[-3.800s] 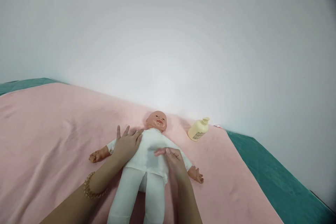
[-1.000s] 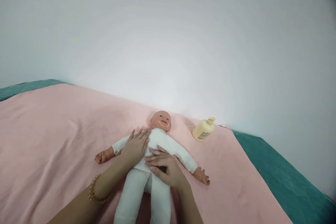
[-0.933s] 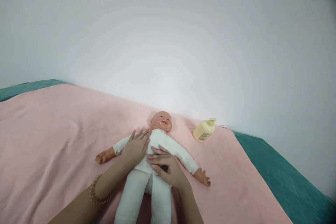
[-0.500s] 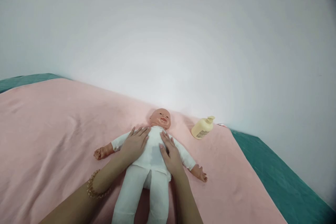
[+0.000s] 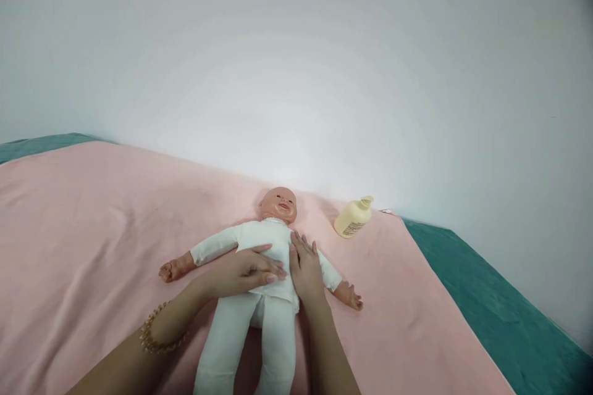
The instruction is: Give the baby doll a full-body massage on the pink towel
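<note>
A baby doll [image 5: 231, 321] with a white cloth body lies on its back, its head toward the wall and its arms spread. My left hand [image 5: 245, 270] is over the doll's belly, fingers extended and pointing right; whether the palm presses on the cloth I cannot tell. Flat along the right side of the doll's chest rests my right hand [image 5: 306, 268], its fingers stretched toward the head. Neither hand grips anything. A bracelet of beads [image 5: 157, 336] circles my left wrist.
A pale yellow pump bottle [image 5: 353, 220] stands to the right of the doll's head. The pink blanket [image 5: 115, 216] lies under everything, with green cloth [image 5: 477, 271] showing past its edges. A white wall [image 5: 296, 74] rises behind.
My left hand has slid from the doll's upper left chest down to its belly, turning so its fingers point right. The right hand stays on the chest, its thumb now closer to the fingers.
</note>
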Demonstrator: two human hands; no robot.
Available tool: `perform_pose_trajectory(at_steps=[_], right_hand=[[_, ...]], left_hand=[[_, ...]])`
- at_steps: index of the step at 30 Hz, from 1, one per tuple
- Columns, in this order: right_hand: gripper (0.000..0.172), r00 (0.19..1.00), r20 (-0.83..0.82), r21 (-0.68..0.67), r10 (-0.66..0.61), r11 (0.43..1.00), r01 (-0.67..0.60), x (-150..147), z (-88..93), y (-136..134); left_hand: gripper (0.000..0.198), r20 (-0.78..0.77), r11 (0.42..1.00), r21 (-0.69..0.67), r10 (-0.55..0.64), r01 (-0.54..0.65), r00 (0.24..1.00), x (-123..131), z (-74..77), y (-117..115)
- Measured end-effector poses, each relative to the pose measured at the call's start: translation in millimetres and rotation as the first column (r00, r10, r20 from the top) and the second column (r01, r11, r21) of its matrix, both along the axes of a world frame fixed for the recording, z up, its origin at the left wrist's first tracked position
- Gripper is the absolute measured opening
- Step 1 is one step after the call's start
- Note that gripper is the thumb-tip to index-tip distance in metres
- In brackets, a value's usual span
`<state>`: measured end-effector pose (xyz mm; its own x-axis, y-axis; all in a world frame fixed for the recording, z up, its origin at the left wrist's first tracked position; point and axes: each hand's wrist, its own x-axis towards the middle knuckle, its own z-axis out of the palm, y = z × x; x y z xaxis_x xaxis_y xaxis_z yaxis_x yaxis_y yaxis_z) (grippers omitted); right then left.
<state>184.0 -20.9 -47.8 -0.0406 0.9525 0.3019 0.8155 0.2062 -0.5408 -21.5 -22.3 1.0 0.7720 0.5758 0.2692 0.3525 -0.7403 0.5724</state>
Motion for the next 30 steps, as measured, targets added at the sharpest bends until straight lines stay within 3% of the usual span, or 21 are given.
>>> perform_pose_trajectory(at_steps=[3, 6, 10, 14, 18, 23, 26, 30], right_hand=[[0.051, 1.0, 0.0, 0.002, 0.005, 1.0, -0.005, 0, -0.7, 0], [0.049, 1.0, -0.01, 0.011, 0.009, 1.0, -0.009, 0, -1.5, -1], [0.049, 1.0, -0.016, 0.009, 0.007, 1.0, -0.007, -2, -1.7, -2], [0.047, 0.999, -0.035, 0.01, 0.006, 1.0, -0.006, -3, -2.4, -2], [0.046, 0.999, -0.053, 0.013, 0.004, 1.0, -0.004, -3, -2.8, -2], [0.05, 0.985, -0.17, 0.026, 0.023, 0.999, -0.019, -8, 2.3, -6], [0.049, 0.942, -0.291, 0.093, 0.165, 0.985, -0.144, -13, 10.2, -12], [0.05, 0.82, -0.372, 0.198, 0.436, 0.9, -0.389, -17, 25.2, -23]], left_hand=[[0.038, 0.039, 0.985, -0.157, -0.071, 0.076, 0.997, -1, 0.6, 0], [0.038, 0.038, 0.975, -0.206, -0.082, 0.088, 0.996, -1, -2.6, 3], [0.037, -0.027, 0.995, -0.098, -0.022, 0.019, 0.999, 2, -11.1, 8], [0.042, -0.089, 0.981, 0.075, 0.186, -0.18, 0.979, 4, -25.5, 18], [0.05, -0.135, 0.915, 0.156, 0.392, -0.371, 0.91, 7, -37.5, 23], [0.051, -0.168, 0.714, 0.191, 0.7, -0.673, 0.694, 6, -41.9, 22], [0.048, -0.139, 0.652, 0.221, 0.757, -0.725, 0.639, 3, -40.5, 21], [0.046, -0.115, 0.621, 0.261, 0.78, -0.739, 0.615, 2, -39.9, 20]])
